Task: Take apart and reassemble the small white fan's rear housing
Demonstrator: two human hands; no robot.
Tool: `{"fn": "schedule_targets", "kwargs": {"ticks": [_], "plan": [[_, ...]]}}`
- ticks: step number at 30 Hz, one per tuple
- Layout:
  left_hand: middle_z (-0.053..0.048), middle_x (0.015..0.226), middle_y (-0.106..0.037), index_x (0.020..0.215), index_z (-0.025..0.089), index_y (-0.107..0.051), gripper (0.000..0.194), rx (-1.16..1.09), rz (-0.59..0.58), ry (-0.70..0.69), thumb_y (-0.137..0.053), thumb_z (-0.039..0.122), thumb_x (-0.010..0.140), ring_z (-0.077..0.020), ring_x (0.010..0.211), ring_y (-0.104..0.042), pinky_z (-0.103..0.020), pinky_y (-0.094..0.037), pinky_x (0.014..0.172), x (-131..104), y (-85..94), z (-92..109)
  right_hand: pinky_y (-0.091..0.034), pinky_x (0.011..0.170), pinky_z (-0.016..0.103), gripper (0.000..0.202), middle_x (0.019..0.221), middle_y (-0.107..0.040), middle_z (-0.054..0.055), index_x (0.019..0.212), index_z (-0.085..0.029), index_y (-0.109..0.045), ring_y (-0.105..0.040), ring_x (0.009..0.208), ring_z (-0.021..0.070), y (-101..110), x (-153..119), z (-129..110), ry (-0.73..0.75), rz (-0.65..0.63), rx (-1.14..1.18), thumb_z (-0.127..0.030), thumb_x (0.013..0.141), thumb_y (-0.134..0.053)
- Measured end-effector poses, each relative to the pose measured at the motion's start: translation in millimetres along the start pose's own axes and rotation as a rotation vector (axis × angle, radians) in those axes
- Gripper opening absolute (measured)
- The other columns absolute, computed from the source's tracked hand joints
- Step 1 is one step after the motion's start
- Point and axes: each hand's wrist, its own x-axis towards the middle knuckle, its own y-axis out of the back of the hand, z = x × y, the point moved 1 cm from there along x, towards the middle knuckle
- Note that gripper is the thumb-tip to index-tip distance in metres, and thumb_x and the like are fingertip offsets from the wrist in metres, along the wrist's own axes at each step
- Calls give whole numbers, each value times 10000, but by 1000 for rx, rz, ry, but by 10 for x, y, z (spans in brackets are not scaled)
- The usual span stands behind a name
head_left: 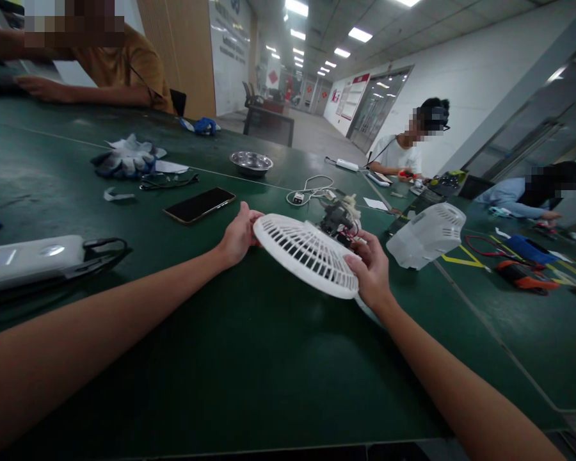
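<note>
Between my hands, tilted above the green table, is a white round fan grille (307,251) with radial slots. My left hand (242,237) pinches its left rim, thumb raised along the edge. On the other side my right hand (372,266) grips the right rim, thumb on the slotted face and fingers behind. A dark motor assembly (338,218) with wires and pale plastic parts sticks up behind the grille. Just right of my right hand stands a white vented plastic housing (427,235).
A smartphone (200,205), a metal bowl (251,163), work gloves (125,158) and a coiled white cable (312,191) lie beyond my hands. At left is a white device (33,259) with a black strap; at right, an orange-black multimeter (523,276). Several people sit around the table.
</note>
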Motion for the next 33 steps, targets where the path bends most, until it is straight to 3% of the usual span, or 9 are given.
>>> {"fn": "schedule_targets", "kwargs": {"ticks": [5,10,14,18,23,26,28,30,33], "plan": [[-29,789,-679,1020,184,-578,267,-84,63,100,-718,390,924,-196,683,-696,-312,-573,641,41,22,27,-557,979,483,734,1183,-702,65,1368,-325,-520,-685,1060,286,-27,-23,45,161,-123,-287,-486,744,-873],[-35,881,-714,1061,178,-593,264,83,-25,142,-767,159,864,-146,681,-698,-251,-563,609,51,33,17,-542,1011,521,679,1207,-700,80,1429,-305,-520,-682,1094,299,47,65,88,269,-236,-419,-521,838,-773],[-41,917,-718,1039,176,-601,249,159,-27,108,-783,189,869,-140,716,-702,-249,-566,623,56,39,-11,-522,1037,557,578,1319,-656,115,1417,-282,-560,-630,1204,329,263,233,160,344,19,-605,-489,892,-682],[-39,925,-718,1046,186,-602,261,190,-38,97,-790,221,869,-144,737,-699,-256,-555,631,58,41,-16,-406,1148,646,840,1478,-564,168,1490,-228,-497,-525,1357,404,466,422,372,217,83,-798,-453,742,-806],[-46,944,-725,1051,201,-605,272,219,-44,89,-792,246,858,-161,762,-708,-291,-560,672,31,25,4,-564,954,535,991,1127,-722,77,1475,-240,-473,-688,972,298,518,517,533,-90,69,-538,-481,610,-892],[-59,966,-734,1082,204,-602,297,280,-47,65,-781,292,862,-187,787,-721,-324,-567,699,30,35,0,-611,775,424,753,1003,-729,32,1322,-260,-545,-699,843,247,411,482,441,-291,226,-88,-613,700,-782],[-79,1008,-743,1117,199,-603,313,371,-63,26,-750,342,881,-214,836,-734,-361,-578,746,32,51,4,-615,704,381,607,1014,-733,46,1222,-258,-580,-718,836,240,274,424,328,-416,195,251,-694,802,-619],[-106,1112,-746,1164,193,-622,339,523,-94,-60,-709,393,905,-255,969,-739,-415,-580,855,24,61,34,-627,740,371,560,1100,-731,62,1203,-263,-599,-726,900,234,127,344,199,-404,117,399,-704,862,-547],[-124,1334,-698,1261,197,-650,397,800,-137,-301,-641,436,944,-309,1261,-643,-500,-488,1080,-31,27,140,-631,869,409,555,1264,-696,53,1335,-304,-538,-706,1058,249,-36,208,39,-151,67,304,-600,878,-643]]}}
